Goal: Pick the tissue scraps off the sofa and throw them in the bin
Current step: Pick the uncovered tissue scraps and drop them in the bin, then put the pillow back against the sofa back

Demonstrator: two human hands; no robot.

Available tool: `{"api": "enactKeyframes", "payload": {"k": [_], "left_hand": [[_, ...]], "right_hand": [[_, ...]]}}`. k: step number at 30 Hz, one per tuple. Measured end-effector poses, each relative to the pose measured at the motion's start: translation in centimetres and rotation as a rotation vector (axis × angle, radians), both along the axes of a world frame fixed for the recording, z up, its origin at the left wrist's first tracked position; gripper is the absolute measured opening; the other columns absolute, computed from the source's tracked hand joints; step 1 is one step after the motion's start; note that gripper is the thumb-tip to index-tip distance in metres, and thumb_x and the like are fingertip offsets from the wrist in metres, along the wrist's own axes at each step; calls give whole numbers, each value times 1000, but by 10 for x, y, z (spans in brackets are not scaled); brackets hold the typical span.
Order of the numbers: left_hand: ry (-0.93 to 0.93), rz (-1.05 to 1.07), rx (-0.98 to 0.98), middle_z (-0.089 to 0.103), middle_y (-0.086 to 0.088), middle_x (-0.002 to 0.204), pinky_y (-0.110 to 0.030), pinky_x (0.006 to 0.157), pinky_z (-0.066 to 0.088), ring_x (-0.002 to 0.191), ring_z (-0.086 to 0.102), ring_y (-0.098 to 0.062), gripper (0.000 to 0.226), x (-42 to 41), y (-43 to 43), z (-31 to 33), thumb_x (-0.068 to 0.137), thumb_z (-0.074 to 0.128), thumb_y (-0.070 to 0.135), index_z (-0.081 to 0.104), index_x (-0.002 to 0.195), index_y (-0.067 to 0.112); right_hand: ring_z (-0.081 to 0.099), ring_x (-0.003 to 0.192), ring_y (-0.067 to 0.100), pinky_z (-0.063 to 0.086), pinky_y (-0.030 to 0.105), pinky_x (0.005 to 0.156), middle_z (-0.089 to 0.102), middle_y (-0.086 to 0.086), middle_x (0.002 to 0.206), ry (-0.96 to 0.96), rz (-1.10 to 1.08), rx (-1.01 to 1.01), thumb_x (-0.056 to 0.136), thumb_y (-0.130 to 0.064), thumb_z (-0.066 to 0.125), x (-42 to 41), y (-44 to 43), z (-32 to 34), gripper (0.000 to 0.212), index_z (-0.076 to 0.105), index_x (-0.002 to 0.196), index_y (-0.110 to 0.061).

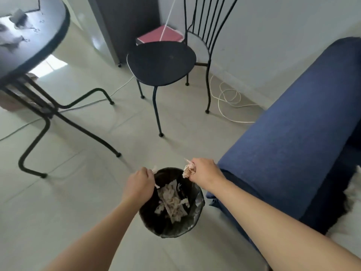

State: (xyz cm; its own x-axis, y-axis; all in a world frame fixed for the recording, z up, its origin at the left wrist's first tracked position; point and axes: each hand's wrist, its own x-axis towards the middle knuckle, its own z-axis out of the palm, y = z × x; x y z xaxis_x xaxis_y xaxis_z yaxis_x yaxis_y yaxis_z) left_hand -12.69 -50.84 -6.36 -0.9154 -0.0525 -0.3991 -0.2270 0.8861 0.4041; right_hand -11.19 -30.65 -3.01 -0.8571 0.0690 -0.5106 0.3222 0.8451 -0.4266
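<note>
A small black bin (197,216) lined with a dark bag stands on the tiled floor beside the blue sofa (293,153). Several white tissue scraps (172,202) lie inside it. My left hand (139,185) hovers over the bin's left rim, closed on a bit of tissue that pokes out at its fingers. My right hand (205,172) is above the bin's far right rim, clenched on a crumpled tissue wad (188,170). A white scrap (358,170) shows on the sofa seat at the right edge.
A black metal chair (162,59) stands on the floor ahead. A round black table (33,47) with splayed legs is at the left. White cable (226,98) loops along the wall behind the chair. A pink box (160,36) sits in the corner.
</note>
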Motion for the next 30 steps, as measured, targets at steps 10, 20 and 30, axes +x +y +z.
{"api": "enactKeyframes", "payload": {"k": [10, 20, 30], "left_hand": [[-340, -64, 113, 53, -12, 121, -40, 98, 34, 114, 48, -32, 36, 0, -24, -13, 101, 25, 29, 57, 107, 12], [-303, -33, 119, 33, -10, 158, -38, 111, 25, 144, 29, -30, 59, -9, -24, 8, 101, 25, 40, 29, 154, 14], [-237, -126, 166, 43, -8, 153, -39, 110, 28, 140, 36, -29, 62, -1, 38, 51, 100, 27, 53, 36, 151, 20]], "right_hand": [[62, 107, 35, 42, 33, 73, 67, 14, 118, -188, 42, 27, 86, -14, 69, 8, -14, -30, 35, 61, 120, -13], [60, 115, 33, 55, 47, 96, 60, 15, 129, -285, 108, -4, 85, -17, 76, 5, -16, -15, 68, 41, 143, -9], [60, 118, 26, 50, 33, 89, 63, 9, 131, 39, -44, -121, 97, -21, 58, 8, 11, 43, 55, 42, 149, -15]]}}
